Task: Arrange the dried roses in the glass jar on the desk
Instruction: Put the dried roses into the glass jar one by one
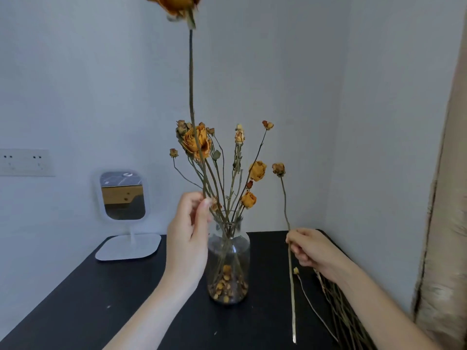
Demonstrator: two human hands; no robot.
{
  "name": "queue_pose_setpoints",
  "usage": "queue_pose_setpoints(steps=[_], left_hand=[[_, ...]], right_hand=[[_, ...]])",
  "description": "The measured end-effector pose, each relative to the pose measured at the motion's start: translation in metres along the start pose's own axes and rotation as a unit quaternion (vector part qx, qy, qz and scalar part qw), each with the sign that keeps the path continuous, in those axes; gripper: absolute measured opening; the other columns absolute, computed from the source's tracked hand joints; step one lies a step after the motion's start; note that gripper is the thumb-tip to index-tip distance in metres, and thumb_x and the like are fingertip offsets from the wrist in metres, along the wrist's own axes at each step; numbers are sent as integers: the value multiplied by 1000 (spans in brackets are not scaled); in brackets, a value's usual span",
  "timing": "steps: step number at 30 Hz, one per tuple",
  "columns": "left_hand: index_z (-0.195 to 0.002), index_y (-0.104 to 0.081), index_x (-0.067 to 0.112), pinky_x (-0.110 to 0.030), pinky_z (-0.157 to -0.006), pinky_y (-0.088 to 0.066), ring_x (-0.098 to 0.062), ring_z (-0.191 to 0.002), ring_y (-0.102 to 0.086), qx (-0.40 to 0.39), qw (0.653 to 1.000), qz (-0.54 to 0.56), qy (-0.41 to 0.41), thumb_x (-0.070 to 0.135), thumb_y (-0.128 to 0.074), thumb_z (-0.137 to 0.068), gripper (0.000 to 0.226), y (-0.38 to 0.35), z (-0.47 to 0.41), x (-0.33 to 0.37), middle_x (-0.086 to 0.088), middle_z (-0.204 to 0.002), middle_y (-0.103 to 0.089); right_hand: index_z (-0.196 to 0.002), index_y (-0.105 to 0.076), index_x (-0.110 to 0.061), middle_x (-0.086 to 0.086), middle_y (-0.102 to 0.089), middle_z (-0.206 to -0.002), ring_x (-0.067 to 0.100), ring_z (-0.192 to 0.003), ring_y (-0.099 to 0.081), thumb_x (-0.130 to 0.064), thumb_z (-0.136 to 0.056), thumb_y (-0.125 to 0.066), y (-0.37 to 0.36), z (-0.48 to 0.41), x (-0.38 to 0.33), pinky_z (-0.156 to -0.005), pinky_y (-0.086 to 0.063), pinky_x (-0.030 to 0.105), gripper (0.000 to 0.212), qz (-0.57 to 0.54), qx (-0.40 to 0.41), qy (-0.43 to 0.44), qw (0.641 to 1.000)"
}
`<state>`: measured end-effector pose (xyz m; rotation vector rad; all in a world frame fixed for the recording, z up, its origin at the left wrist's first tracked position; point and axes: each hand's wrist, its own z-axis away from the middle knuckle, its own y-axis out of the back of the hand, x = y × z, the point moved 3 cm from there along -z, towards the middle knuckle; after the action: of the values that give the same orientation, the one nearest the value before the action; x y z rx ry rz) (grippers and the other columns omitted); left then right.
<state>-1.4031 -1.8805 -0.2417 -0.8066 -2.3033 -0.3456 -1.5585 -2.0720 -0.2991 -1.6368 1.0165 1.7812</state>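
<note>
Dried orange roses on thin brown stems (pixel 228 160) already stand bunched in the clear glass jar (pixel 228 258) at the centre of the black surface (pixel 101 311), with loose petals heaped on the jar's bottom. The left hand (pixel 188 238) pinches a very tall dried rose with a large orange head (pixel 191 97) low on its stem, thumb and fingers (pixel 204 205) closed on it just at 10 o'clock from the jar's mouth; the bloom reaches the top edge of view at 12 o'clock. The stem's lower end is hidden among the bunch, so whether it is inside the neck cannot be told.

To do this step well, I would guide that stem straight down through the narrow mouth, keep the pinch light since dried stems likely snap, and steer clear of the brittle heads around it.

The right hand (pixel 312 251), at 3 o'clock from the jar, is curled around a second slender rose with a small faded head (pixel 285 205), its foot hanging above the surface. More loose dried stems (pixel 341 311) lie at 4 o'clock, beside the beige curtain (pixel 444 198). A white mirror (pixel 123 198) stands at 9 o'clock.
</note>
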Motion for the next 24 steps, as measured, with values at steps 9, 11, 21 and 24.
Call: queue_pose_setpoints(steps=[9, 11, 21, 24], left_hand=[[-86, -48, 40, -11, -49, -35, -1, -54, -48, 32, 994, -45, -92, 25, -45, -95, 18, -8, -48, 32, 11, -66, -53], [-88, -49, 37, -10, -51, -39, 1, -57, -51, 36, 992, -65, -99, 23, -46, -95, 15, -10, -51, 30, 12, -66, -54], [-94, -52, 26, 0, -63, -40, 10, -74, -57, 40, 989, -121, -71, 23, -48, -93, 5, -22, -44, -1, 16, -72, -59], [-93, -53, 27, 0, -65, -42, 6, -81, -59, 33, 989, -133, -56, 24, -50, -92, 5, -26, -39, -11, 16, -73, -61]], right_hand=[[-70, -53, -10, -1, -46, -48, 8, -37, -33, -11, -88, -50, -3, 1, -5, -36, -26, 17, 18, -11, -1, 0, 1000], [-71, -54, -9, -1, -46, -48, 7, -36, -33, -11, -89, -50, -2, 2, -4, -35, -26, 17, 18, -12, 2, 1, 1000], [-73, -55, -8, -1, -47, -49, 7, -37, -35, -12, -90, -50, 3, 5, -1, -36, -27, 17, 18, 2, 12, -8, 1000], [-74, -56, -8, 0, -47, -50, 8, -38, -35, -13, -90, -50, 5, 4, 1, -37, -27, 17, 18, 2, 13, -11, 1000]])
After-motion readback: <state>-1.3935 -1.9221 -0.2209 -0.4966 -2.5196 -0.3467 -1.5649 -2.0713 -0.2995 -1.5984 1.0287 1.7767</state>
